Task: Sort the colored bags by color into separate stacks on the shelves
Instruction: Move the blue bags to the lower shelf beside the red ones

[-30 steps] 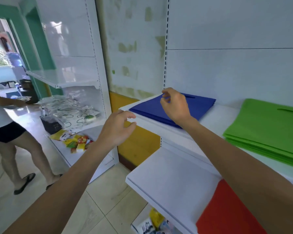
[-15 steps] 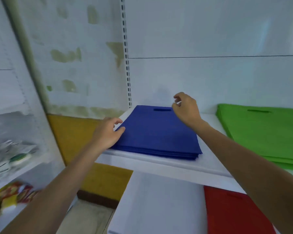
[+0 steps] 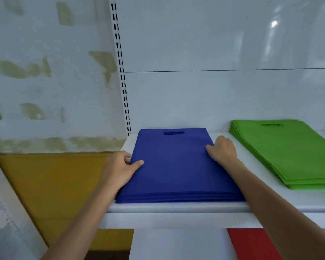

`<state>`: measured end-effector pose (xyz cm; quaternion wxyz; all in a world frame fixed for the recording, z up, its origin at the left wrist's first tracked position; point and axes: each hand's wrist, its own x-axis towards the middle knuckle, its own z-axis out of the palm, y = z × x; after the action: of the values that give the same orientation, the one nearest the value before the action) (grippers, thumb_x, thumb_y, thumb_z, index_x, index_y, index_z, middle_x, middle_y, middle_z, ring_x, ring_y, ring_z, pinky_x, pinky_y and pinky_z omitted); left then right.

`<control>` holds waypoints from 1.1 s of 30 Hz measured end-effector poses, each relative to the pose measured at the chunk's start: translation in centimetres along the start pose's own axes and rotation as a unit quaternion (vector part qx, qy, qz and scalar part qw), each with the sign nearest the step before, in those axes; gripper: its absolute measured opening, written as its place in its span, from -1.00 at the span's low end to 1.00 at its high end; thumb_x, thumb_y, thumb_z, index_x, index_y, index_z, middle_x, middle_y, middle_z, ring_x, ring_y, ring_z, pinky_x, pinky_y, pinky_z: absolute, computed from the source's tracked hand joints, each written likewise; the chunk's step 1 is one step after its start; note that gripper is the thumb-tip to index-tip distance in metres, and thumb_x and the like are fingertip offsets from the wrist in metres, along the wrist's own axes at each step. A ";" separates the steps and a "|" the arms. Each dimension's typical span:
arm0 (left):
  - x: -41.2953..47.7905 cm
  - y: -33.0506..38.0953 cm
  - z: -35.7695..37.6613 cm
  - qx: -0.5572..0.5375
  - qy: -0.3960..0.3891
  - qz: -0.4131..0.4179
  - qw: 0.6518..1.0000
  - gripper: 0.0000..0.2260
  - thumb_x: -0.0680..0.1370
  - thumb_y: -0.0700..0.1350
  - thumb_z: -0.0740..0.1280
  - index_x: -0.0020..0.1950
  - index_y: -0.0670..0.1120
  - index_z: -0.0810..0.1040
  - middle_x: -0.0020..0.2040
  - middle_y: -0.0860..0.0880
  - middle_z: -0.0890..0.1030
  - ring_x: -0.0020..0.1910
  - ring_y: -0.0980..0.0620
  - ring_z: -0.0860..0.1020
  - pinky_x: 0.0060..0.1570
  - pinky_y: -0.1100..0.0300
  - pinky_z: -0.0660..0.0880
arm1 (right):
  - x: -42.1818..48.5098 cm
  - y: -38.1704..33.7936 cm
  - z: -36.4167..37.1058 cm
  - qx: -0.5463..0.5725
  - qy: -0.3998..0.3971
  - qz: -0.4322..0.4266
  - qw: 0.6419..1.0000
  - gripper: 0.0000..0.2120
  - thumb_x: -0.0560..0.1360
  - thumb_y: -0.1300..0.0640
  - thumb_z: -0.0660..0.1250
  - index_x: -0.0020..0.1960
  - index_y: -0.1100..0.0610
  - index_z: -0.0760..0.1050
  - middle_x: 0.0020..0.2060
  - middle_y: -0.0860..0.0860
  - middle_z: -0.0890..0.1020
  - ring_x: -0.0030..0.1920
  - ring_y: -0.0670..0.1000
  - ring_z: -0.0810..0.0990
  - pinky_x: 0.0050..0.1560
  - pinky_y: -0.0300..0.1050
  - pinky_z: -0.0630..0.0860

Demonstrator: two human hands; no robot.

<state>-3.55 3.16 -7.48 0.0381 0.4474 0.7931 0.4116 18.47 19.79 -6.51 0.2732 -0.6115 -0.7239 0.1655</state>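
Observation:
A stack of blue bags (image 3: 174,166) lies flat on the white upper shelf (image 3: 176,208), handle cut-out toward the back wall. My left hand (image 3: 120,169) grips the stack's left edge, thumb on top and fingers curled against the side. My right hand (image 3: 222,151) holds the stack's right edge, fingers curled at the side. A stack of green bags (image 3: 289,152) lies to the right on the same shelf. Red bags (image 3: 251,244) lie on the lower shelf at the bottom right.
A slotted white upright (image 3: 123,87) runs up the back panel left of the blue stack. A wall with a yellow lower band (image 3: 51,188) stands to the left. The lower white shelf (image 3: 176,244) shows below the upper one.
The view has swung right and closer to the shelf. Both hands have moved from above the blue stack to its left and right edges, and the stack now lies square to the shelf front.

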 end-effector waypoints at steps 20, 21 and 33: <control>-0.6 1.8 -1.1 0.029 0.143 0.142 0.979 -0.80 0.53 -0.16 0.33 0.13 -0.18 0.56 -0.21 -0.13 0.64 -0.22 -0.12 0.56 -0.21 0.19 0.35 | -1.7 -0.9 -2.8 0.089 0.200 -0.200 0.955 -0.84 0.52 0.21 0.30 0.02 0.30 0.43 -0.19 0.16 0.52 -0.22 0.10 0.44 -0.21 -0.04 0.39; -0.9 2.2 -1.4 0.013 0.150 0.155 0.976 -0.77 0.52 -0.18 0.34 0.16 -0.17 0.54 -0.22 -0.12 0.64 -0.24 -0.11 0.56 -0.20 0.20 0.36 | -1.7 -1.2 -3.6 0.107 0.190 -0.207 0.954 -0.82 0.53 0.22 0.28 0.07 0.30 0.41 -0.24 0.14 0.49 -0.25 0.08 0.42 -0.22 -0.06 0.37; -7.5 19.5 8.6 -0.100 0.025 0.329 0.939 -0.73 0.53 -0.19 0.29 0.22 -0.11 0.54 0.11 -0.03 0.55 -0.07 0.10 0.44 0.00 0.30 0.34 | -6.9 16.5 -20.9 0.050 0.342 -0.133 0.929 -0.67 0.50 0.35 0.18 0.24 0.27 0.49 0.16 0.16 0.54 0.02 0.17 0.53 0.00 -0.42 0.23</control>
<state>17.79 7.99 -2.06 -0.0749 0.6669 0.5569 0.4894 44.75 14.34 -0.67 0.5540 -0.5146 -0.6521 -0.0559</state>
